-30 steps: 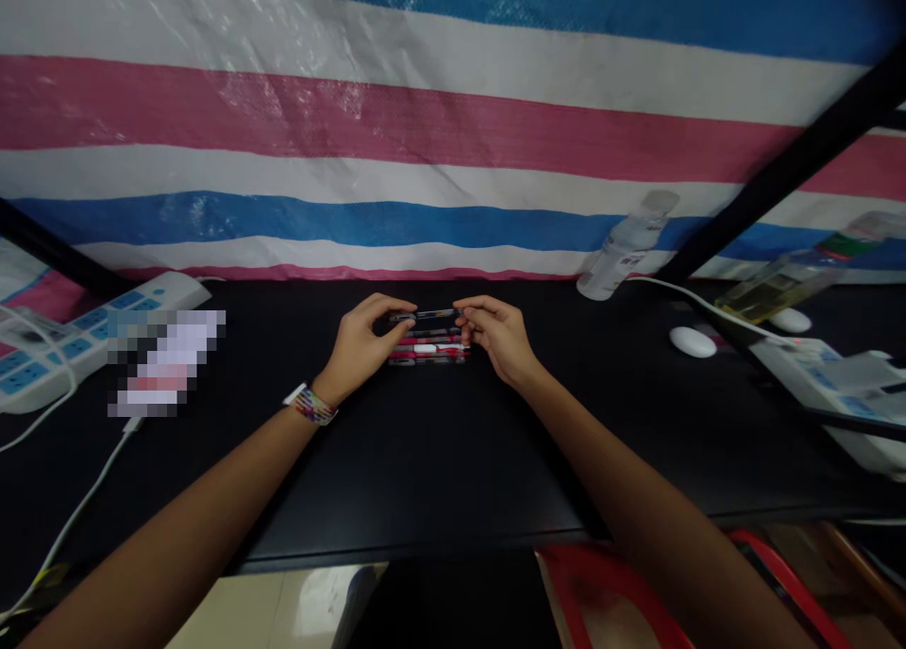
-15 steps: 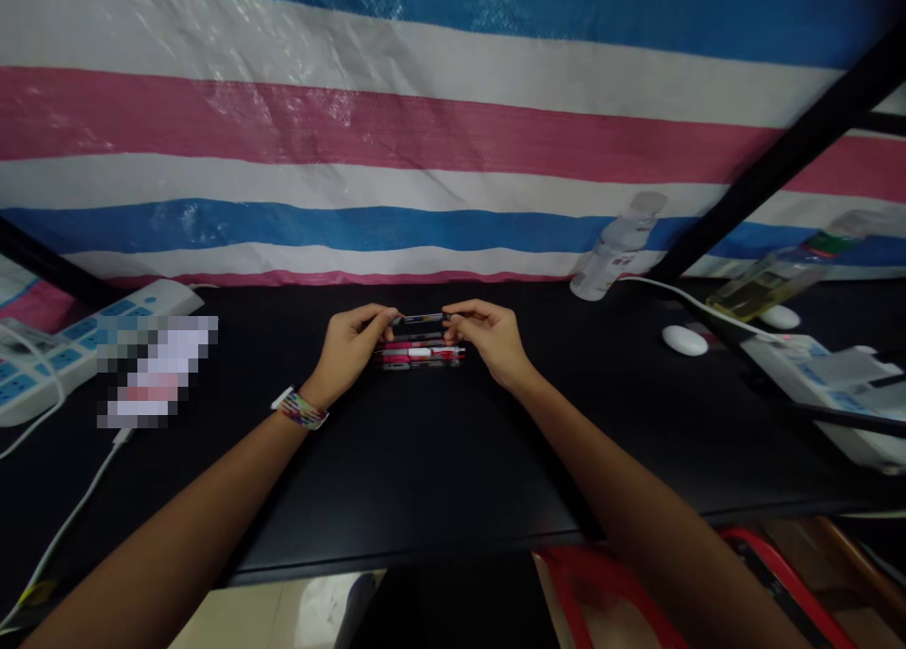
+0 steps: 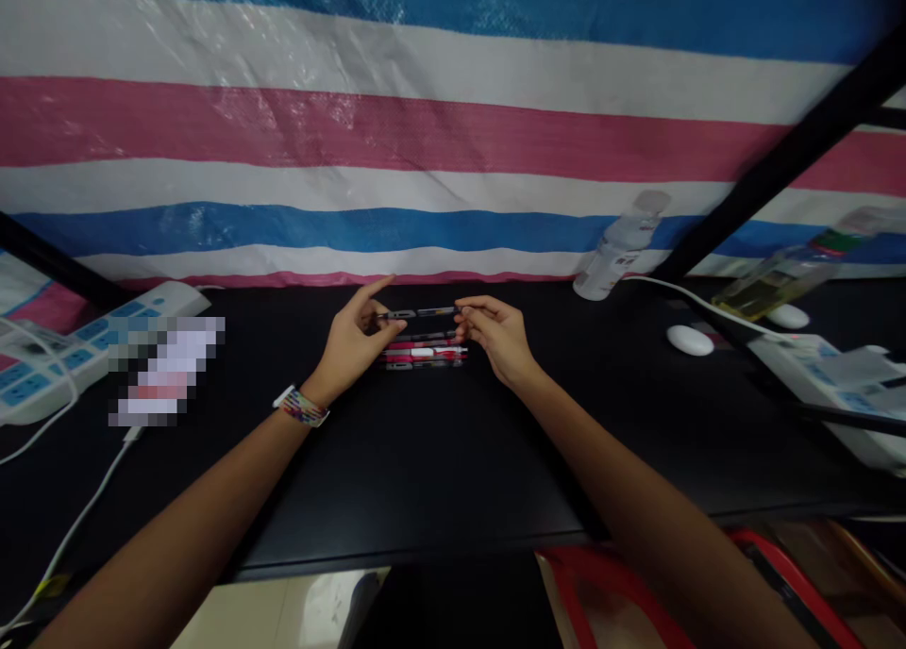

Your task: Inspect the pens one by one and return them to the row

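A dark pen [image 3: 425, 313] lies crosswise between my hands, just beyond a small row of other pens. My right hand [image 3: 495, 336] pinches its right end between thumb and fingertips. My left hand [image 3: 358, 336] is at the pen's left end with thumb and index finger spread apart; the index points away from me. Its other fingers are partly hidden behind the pen's end. Nearer me, a red-and-white pen [image 3: 425, 352] lies on the black table [image 3: 417, 470] among several dark and red pens, side by side.
On the left are a white power strip [image 3: 159, 300] and a blurred-out flat item [image 3: 174, 366] with a white cable [image 3: 92, 512]. At right stand a clear bottle [image 3: 615, 253], a bottle of yellowish liquid [image 3: 764, 281], a white mouse-like object [image 3: 690, 340] and another power strip [image 3: 821, 394]. A striped tarp [image 3: 425, 140] hangs behind.
My left thumb and index finger have opened away from the pen's left end, uncovering more of it. My right hand keeps its pinch. The view has shifted slightly.
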`<action>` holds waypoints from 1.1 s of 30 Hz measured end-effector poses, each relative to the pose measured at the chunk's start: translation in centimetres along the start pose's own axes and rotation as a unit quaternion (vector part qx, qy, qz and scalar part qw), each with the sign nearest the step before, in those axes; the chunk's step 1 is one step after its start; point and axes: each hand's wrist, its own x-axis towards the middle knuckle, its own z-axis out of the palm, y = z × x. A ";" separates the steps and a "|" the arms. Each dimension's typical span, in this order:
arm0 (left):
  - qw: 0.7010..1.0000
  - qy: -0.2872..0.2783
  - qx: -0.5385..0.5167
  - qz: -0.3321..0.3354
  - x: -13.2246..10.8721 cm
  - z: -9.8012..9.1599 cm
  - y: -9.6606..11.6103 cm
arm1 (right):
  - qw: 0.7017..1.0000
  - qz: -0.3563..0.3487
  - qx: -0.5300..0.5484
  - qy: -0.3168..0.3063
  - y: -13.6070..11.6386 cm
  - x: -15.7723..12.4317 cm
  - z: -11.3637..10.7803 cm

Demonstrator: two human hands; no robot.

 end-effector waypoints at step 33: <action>0.999 -0.009 -0.037 -0.034 0.5 -0.5 -0.4 | 0.999 0.014 0.021 0.029 0.0 0.1 -0.2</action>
